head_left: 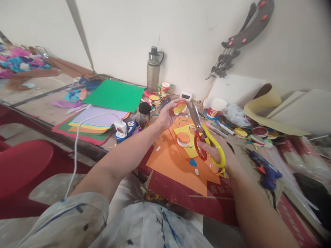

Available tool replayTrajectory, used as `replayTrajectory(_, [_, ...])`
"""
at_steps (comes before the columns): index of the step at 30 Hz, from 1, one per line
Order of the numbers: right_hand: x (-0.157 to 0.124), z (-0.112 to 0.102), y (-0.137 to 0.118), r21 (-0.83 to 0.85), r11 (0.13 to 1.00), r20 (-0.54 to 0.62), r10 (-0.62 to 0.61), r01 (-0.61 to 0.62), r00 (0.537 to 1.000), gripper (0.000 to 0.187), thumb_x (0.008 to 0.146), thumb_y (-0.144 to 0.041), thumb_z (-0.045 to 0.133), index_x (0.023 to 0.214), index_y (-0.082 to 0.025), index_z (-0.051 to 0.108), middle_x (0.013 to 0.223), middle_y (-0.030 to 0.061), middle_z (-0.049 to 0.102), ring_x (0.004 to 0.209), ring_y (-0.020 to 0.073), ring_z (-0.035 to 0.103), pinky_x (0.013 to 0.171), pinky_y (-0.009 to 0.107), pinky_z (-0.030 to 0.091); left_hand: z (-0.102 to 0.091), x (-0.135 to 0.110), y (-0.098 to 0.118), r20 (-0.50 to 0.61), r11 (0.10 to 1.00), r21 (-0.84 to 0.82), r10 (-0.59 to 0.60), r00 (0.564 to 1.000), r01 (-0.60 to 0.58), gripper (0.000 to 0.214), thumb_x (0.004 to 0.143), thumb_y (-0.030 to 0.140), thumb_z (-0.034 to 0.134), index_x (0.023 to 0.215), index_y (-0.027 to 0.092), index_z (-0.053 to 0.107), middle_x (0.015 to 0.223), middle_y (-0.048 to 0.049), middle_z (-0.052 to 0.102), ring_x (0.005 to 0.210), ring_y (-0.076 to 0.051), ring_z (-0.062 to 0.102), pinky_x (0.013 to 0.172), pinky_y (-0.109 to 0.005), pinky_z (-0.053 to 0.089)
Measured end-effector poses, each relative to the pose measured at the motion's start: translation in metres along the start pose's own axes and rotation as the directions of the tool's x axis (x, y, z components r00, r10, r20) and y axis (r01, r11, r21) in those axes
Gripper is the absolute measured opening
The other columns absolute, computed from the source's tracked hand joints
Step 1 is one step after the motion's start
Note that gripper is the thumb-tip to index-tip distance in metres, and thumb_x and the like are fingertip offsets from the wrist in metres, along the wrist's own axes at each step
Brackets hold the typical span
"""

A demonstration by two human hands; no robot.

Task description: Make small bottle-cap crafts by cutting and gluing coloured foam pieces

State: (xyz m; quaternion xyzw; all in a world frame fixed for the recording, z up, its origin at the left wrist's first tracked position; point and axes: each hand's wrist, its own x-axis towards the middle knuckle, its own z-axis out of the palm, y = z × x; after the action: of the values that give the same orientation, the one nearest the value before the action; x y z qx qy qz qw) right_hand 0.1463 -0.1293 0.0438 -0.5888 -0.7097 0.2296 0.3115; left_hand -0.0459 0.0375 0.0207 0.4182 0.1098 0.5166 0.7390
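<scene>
My left hand (167,116) is closed around the edge of a small round paper piece (180,108), yellow with a red-orange rim, held above the table. In my right hand (212,151) is a pair of scissors (196,115) with one red and one yellow handle; its blades point up beside the round piece, and whether they touch it I cannot tell. Below lie a large orange paper sheet (168,162) and a yellow paper piece (195,153). A white ring-like piece with an orange middle (183,140) rests on them, near small paper scraps.
A blue glue gun (266,168) lies at the right. Behind stand a water bottle (153,70) and a paper cup (216,107). Coloured sheets (113,93) and a white charger with a cable (120,128) are at the left, above a red stool (28,168).
</scene>
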Motion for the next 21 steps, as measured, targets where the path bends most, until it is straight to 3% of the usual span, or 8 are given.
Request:
replayTrajectory(6, [-0.003,0.000,-0.008,-0.044,0.998,0.008,-0.045,0.045,0.999,0.043,0.090,-0.045,0.058,0.123,-0.022,0.075,0.089,0.0065,0.074,0.084,0.0265,0.069,0.080,0.039,0.059,0.005,-0.001,0.002,-0.082,0.997,-0.054,-0.052,0.995,0.048,0.032,0.093,0.026,0.053,0.104,0.014,0.080,0.115,-0.0130,0.084,0.121,-0.026,0.075,0.098,-0.034,0.061])
replayTrajectory(14, [0.001,0.003,-0.007,-0.007,1.000,0.061,-0.019,0.020,0.998,0.038,0.091,-0.043,0.058,0.116,-0.021,0.075,0.076,0.0032,0.070,0.069,0.0250,0.067,0.071,0.038,0.056,0.010,0.001,-0.001,-0.124,0.977,-0.109,-0.198,0.972,0.185,0.035,0.103,0.032,0.049,0.108,0.014,0.079,0.113,-0.0131,0.084,0.115,-0.025,0.078,0.093,-0.031,0.060])
replayTrajectory(21, [0.004,0.007,-0.004,0.053,0.998,0.077,0.033,-0.037,0.997,0.028,0.090,-0.040,0.057,0.104,-0.025,0.075,0.067,0.0023,0.066,0.063,0.0245,0.064,0.068,0.039,0.054,0.015,-0.002,-0.003,-0.108,0.970,-0.122,-0.223,0.969,0.210,0.036,0.106,0.028,0.049,0.122,0.016,0.078,0.117,-0.0127,0.084,0.118,-0.025,0.079,0.100,-0.033,0.060])
